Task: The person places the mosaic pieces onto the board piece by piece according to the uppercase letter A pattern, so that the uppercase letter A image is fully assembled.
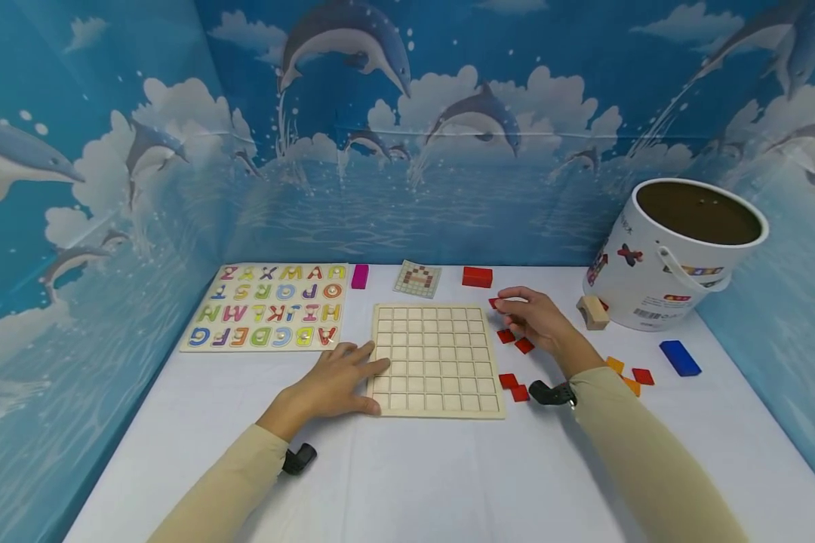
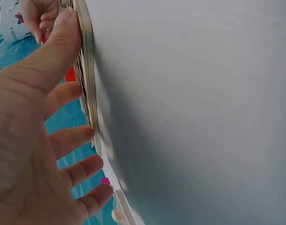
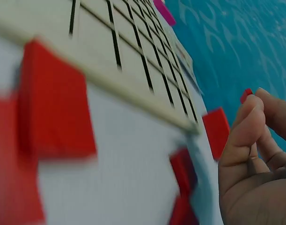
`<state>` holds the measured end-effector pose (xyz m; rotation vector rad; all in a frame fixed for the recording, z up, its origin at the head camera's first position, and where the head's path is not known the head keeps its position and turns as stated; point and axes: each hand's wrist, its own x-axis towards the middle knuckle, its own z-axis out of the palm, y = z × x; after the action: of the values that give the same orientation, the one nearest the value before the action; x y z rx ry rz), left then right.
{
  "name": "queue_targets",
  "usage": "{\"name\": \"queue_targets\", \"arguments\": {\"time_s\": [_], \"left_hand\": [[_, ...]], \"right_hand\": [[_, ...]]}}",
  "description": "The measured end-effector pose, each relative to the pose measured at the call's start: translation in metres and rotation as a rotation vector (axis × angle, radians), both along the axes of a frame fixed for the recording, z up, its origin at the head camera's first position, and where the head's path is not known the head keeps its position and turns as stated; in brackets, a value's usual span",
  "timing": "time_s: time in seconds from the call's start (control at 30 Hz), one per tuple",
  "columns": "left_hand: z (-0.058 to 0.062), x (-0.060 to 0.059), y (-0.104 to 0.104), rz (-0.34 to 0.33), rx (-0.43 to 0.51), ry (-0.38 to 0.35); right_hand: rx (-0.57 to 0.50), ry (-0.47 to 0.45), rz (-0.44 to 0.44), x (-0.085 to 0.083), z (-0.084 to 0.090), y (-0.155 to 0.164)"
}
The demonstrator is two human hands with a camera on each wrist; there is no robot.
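Observation:
A square wooden grid board (image 1: 435, 362) lies flat on the white table, all its visible cells bare. My left hand (image 1: 336, 381) rests at the board's left edge, fingers spread and straight, with fingertips on the rim. Above the board's upper right corner, my right hand (image 1: 536, 320) pinches a small red square tile (image 3: 246, 95) between thumb and forefinger. Below that hand, several loose red tiles (image 1: 505, 336) lie along the board's right side. In the right wrist view, nearby red tiles (image 3: 61, 105) sit close beside the board's edge.
An alphabet puzzle board (image 1: 265, 308) lies left. Behind the grid stand a magenta block (image 1: 359, 277), a small pattern card (image 1: 417, 279) and a red block (image 1: 478, 277). At right are a white bucket (image 1: 659, 279), a wooden arch block (image 1: 592, 312), orange tiles (image 1: 614, 365) and a blue block (image 1: 680, 358).

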<state>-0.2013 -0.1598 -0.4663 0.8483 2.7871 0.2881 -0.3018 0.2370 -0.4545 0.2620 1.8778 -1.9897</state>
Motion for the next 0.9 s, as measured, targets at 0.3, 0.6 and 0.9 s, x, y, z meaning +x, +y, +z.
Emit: {"name": "queue_targets", "arguments": {"time_s": [0.3, 0.6, 0.9], "left_hand": [[0.006, 0.002, 0.002, -0.035, -0.055, -0.003], [0.006, -0.001, 0.005, -0.039, -0.074, -0.024], [0.008, -0.003, 0.006, -0.056, -0.088, -0.003]], "right_hand": [[0.266, 0.127, 0.233, -0.019, -0.001, -0.075], [0.613, 0.331, 0.340, -0.028, -0.008, -0.105], [0.803, 0.432, 0.402, -0.029, -0.007, -0.116]]}}
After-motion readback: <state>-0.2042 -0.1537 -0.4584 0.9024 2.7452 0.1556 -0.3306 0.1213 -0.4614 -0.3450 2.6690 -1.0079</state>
